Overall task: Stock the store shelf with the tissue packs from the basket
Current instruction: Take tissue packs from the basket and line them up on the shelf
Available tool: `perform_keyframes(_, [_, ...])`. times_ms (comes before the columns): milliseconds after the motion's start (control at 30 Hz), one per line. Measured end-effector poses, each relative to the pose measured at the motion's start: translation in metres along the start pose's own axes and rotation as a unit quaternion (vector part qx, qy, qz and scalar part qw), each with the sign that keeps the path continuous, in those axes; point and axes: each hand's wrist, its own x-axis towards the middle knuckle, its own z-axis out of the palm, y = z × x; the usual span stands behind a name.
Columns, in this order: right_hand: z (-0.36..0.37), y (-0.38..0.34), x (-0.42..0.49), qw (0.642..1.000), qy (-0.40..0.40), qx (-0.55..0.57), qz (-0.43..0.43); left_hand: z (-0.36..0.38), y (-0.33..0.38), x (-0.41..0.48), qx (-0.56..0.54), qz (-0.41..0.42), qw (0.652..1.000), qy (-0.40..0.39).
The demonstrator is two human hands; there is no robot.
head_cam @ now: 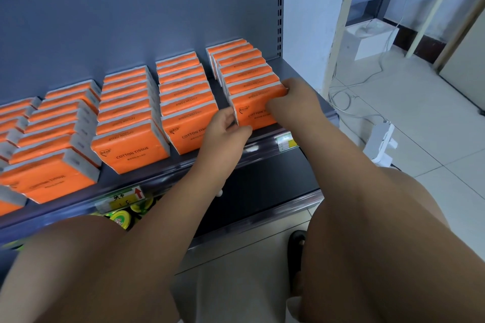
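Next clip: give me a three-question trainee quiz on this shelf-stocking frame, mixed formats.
1. True or false: the left hand and right hand both grip the front pack of the rightmost row.
2. The print on the packs reads: A cotton tissue, B wet wipes, C paper towel.
3. Complete: the packs' faces are ___.
Key: 1 true; 2 A; 3 orange.

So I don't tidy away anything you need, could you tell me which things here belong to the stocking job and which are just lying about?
Job: front tissue pack, held by left grip and right grip; tissue rows; shelf.
Lying about: white box, power strip, cables, yellow-lidded jars below.
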Motion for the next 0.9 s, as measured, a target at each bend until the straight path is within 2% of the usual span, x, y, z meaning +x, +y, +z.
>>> perform_keyframes(300, [-0.001,-0.005,-0.002,0.999,-0.014,0.026,0.038,0.001,0.004,-0.006,0.022,-0.021,1.000,-0.008])
perform_keyframes(433, [-0.005,-0.004,-0.005,0.999,0.015,0.008,0.048,0.001,0.007,-0.014,0.036,-0.040,0.998,0.029])
perform_keyframes(600, [-0.008,-0.006,-0.025,0.992,0.074,-0.098,-0.020,-0.010,0.019,-0.030,0.059,-0.045,0.996,0.043])
perform_keyframes(700, [-0.001,-0.009,-0.038,0.980,0.093,-0.150,-0.094,-0.017,0.020,-0.042,0.110,0.031,0.992,0.052])
perform_keyframes(733, [0.003,-0.009,-0.042,0.975,0.091,-0.163,-0.122,-0.022,0.020,-0.045,0.151,0.076,0.983,0.064])
perform_keyframes(800, [0.013,-0.014,-0.053,0.964,0.091,-0.170,-0.181,-0.035,0.019,-0.050,0.289,0.173,0.938,0.086])
perform_keyframes(867, [0.023,-0.021,-0.064,0.953,0.084,-0.157,-0.247,-0.052,0.019,-0.051,0.400,0.220,0.884,0.100])
perform_keyframes(900, [0.029,-0.025,-0.069,0.948,0.072,-0.145,-0.274,-0.062,0.019,-0.051,0.427,0.228,0.868,0.109])
